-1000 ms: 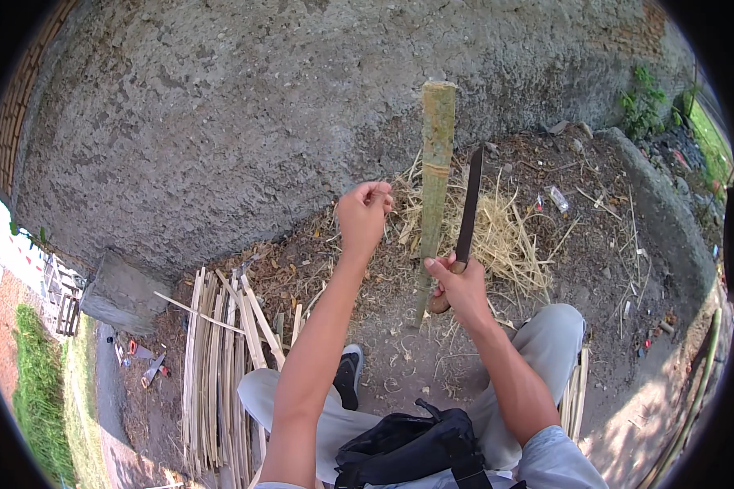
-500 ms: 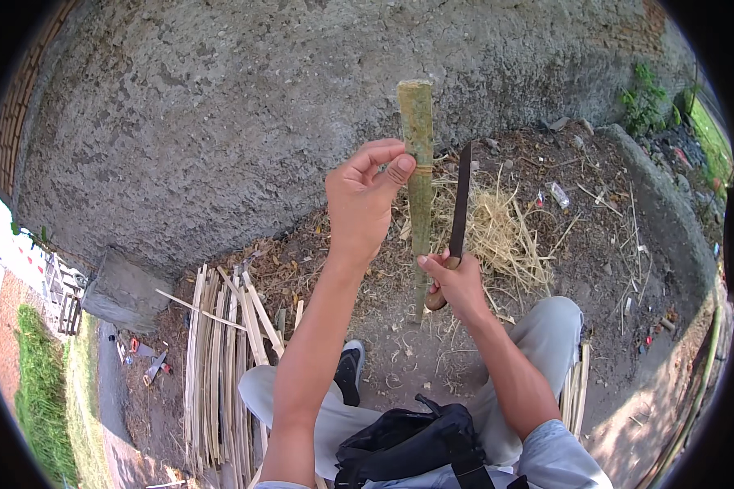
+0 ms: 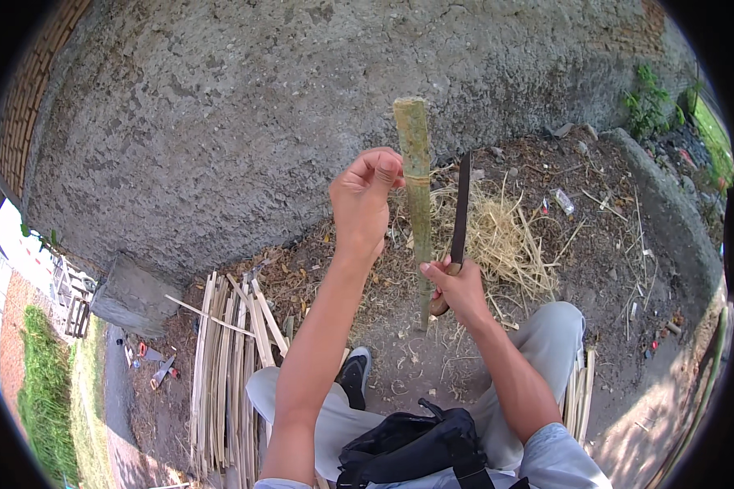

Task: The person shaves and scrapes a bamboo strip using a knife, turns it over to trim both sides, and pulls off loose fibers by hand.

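A long green bamboo piece (image 3: 418, 204) stands upright before me, with a ring-like node across its upper part and a cut top end. My left hand (image 3: 365, 196) is at its left edge, fingers loosely curled and the thumb off the bamboo; any fingertip contact is hard to make out. My right hand (image 3: 458, 289) is closed around the wooden handle of a long dark-bladed knife (image 3: 462, 208), blade pointing up. The right thumb tip meets the lower part of the bamboo. Between blade and bamboo there is a narrow gap.
Split bamboo strips (image 3: 224, 375) lie in a pile at my left, with more strips (image 3: 579, 395) by my right knee. Pale shavings (image 3: 497, 236) heap on the ground ahead. A rough grey wall (image 3: 245, 122) rises beyond. A handsaw (image 3: 163, 372) lies at far left.
My left thumb has come off the bamboo, and the fingers have loosened and shifted slightly. The bamboo and knife sit a little lower in view; my right hand keeps its grip.
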Demonstrator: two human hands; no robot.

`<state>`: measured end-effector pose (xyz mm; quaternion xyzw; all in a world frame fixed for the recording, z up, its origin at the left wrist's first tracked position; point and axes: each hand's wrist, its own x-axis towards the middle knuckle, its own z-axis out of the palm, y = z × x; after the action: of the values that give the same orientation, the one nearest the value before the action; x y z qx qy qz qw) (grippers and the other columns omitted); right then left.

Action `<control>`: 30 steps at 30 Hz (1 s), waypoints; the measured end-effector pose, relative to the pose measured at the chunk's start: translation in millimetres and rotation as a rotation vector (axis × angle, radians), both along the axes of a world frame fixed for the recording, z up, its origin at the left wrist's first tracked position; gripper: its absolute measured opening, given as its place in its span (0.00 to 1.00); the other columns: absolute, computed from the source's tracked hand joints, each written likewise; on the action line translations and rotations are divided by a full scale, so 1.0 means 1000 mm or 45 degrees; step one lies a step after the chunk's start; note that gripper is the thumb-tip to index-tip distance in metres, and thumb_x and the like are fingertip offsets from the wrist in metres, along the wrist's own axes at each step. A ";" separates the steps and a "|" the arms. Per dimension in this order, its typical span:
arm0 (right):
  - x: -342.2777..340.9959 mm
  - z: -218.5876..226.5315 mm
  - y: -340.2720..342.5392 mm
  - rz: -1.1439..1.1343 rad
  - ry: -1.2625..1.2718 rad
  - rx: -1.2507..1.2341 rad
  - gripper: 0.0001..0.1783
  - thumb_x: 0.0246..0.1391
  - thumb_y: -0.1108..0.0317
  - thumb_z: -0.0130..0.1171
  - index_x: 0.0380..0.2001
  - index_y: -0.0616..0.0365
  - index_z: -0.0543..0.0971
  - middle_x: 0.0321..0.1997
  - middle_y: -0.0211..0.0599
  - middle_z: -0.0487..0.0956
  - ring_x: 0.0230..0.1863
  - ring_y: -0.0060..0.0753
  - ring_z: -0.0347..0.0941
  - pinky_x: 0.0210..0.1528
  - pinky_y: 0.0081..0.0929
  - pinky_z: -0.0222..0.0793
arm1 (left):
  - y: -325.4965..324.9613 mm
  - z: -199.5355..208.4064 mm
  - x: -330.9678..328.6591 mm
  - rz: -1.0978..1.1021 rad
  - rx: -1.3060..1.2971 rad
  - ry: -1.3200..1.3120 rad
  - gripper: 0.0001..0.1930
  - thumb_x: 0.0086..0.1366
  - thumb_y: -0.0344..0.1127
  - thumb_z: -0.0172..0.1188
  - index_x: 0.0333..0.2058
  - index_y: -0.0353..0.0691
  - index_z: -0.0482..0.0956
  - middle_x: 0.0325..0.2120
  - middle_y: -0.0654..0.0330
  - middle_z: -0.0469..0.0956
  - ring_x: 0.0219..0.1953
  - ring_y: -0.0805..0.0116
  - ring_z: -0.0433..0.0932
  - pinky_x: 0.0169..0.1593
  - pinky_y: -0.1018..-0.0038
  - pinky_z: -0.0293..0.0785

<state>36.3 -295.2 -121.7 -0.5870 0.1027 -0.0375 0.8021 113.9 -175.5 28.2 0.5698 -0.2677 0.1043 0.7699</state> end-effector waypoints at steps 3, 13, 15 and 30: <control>0.000 0.000 -0.001 0.017 -0.005 0.001 0.20 0.50 0.68 0.70 0.27 0.56 0.65 0.32 0.38 0.79 0.22 0.19 0.73 0.21 0.22 0.72 | 0.004 0.009 0.003 0.023 0.064 0.029 0.16 0.66 0.45 0.62 0.33 0.36 0.80 0.36 0.62 0.79 0.36 0.76 0.77 0.41 0.77 0.73; 0.000 0.003 0.000 0.023 -0.008 0.011 0.20 0.50 0.69 0.71 0.27 0.56 0.65 0.33 0.40 0.79 0.22 0.19 0.73 0.20 0.21 0.72 | 0.011 0.073 -0.010 0.366 0.358 -0.224 0.20 0.66 0.45 0.62 0.44 0.30 0.81 0.42 0.57 0.80 0.42 0.72 0.77 0.47 0.74 0.73; 0.001 0.003 0.001 0.029 -0.016 0.025 0.20 0.50 0.69 0.71 0.28 0.56 0.65 0.33 0.40 0.79 0.22 0.19 0.73 0.20 0.21 0.72 | 0.009 0.076 -0.018 0.270 0.312 -0.254 0.21 0.64 0.44 0.66 0.42 0.28 0.81 0.42 0.56 0.79 0.42 0.74 0.77 0.46 0.74 0.73; 0.001 0.000 0.005 0.062 -0.032 0.024 0.20 0.50 0.68 0.71 0.27 0.56 0.65 0.31 0.38 0.79 0.21 0.19 0.72 0.18 0.20 0.72 | -0.017 0.057 -0.019 0.570 0.159 -0.516 0.09 0.67 0.33 0.61 0.31 0.32 0.78 0.30 0.66 0.78 0.32 0.80 0.72 0.38 0.80 0.70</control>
<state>37.7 -290.1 -121.9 -0.5812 0.0785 -0.0243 0.8096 95.2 -192.6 84.8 0.6285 -0.2895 0.3662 0.6221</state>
